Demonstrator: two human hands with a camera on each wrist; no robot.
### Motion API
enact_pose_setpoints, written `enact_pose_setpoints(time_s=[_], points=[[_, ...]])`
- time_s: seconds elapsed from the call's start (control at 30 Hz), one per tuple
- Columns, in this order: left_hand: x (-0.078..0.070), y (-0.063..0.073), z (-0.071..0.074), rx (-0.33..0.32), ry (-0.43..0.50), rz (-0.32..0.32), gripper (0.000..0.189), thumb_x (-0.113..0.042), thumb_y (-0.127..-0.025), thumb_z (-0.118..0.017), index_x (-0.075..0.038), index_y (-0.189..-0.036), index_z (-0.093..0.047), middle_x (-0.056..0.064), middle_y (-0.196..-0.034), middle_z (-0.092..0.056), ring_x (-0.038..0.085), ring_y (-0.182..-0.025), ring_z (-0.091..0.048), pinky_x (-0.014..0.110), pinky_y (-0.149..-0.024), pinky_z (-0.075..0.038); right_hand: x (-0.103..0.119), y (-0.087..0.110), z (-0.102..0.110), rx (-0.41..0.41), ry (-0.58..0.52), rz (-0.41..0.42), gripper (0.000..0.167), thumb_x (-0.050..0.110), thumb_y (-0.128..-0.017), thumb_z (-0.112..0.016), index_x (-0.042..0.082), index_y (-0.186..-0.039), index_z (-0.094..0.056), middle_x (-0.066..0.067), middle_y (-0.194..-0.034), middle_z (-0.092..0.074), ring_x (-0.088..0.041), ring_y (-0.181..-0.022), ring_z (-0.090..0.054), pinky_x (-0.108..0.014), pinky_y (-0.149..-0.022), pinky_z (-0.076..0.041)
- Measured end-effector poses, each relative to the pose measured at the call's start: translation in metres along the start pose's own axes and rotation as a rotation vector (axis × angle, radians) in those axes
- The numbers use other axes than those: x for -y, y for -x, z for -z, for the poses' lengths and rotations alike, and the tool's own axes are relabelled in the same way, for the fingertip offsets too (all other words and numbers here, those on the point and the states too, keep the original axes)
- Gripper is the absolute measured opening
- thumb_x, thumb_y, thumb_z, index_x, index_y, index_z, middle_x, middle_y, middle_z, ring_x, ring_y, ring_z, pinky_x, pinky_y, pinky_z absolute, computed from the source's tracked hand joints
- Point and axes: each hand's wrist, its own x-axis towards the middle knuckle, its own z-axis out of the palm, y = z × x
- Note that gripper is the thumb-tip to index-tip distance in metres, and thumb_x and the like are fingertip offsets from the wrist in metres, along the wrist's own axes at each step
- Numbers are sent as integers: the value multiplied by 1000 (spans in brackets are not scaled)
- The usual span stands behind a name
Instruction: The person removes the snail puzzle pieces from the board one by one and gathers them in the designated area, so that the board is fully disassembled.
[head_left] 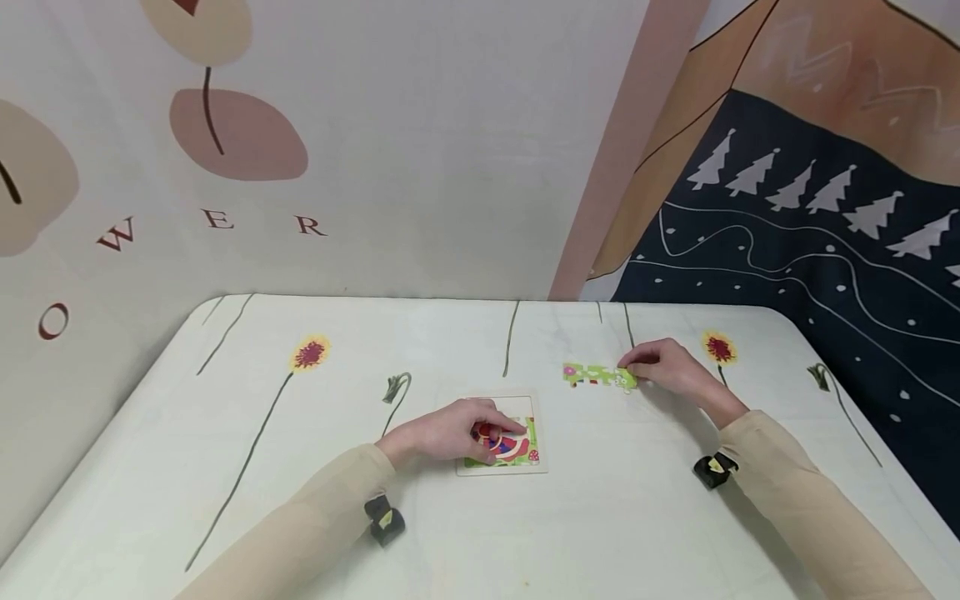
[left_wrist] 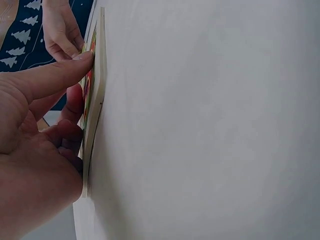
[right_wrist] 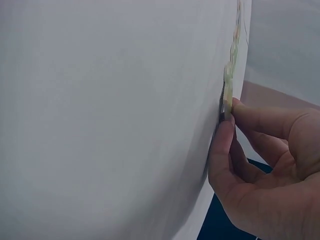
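Observation:
A square jigsaw board lies flat on the table, its lower part filled with colourful puzzle pieces. My left hand rests over the board, thumb and fingertips touching the pieces; in the left wrist view the thumb lies fairly straight against the board's face. Farther back to the right, several green puzzle pieces sit in a row. With thumb and fingers, my right hand pinches the puzzle piece at the row's right end. The board's middle is partly hidden by my left hand.
A white cloth printed with flowers covers the table. Behind it hangs a pale printed curtain, with a dark tree-patterned one at the right. Both sleeves carry a small black device; one is the left device.

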Motion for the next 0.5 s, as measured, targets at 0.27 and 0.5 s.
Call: enact_pose_setpoints(time_s=[0.27, 0.5], points=[[-2, -1, -2, -18, -39, -8, 44, -2, -82, -73, -12, -125, -67, -6, -95, -54, 12, -90, -47, 28, -81, -40, -3, 6, 3, -14, 4, 33, 20, 6, -92, -60, -3, -108, -69, -18, -110, -63, -28, -95, -52, -39, -83, -43], [-8, 1, -4, -42, -125, -39, 42, -2, -82, -73, -9, -123, -67, -5, -95, -56, 13, -87, -46, 28, -77, -39, 1, 13, 2, -3, -29, 134, 20, 4, -92, -60, -5, -109, -68, -15, -104, -65, -23, -90, -54, -34, -79, -44]])
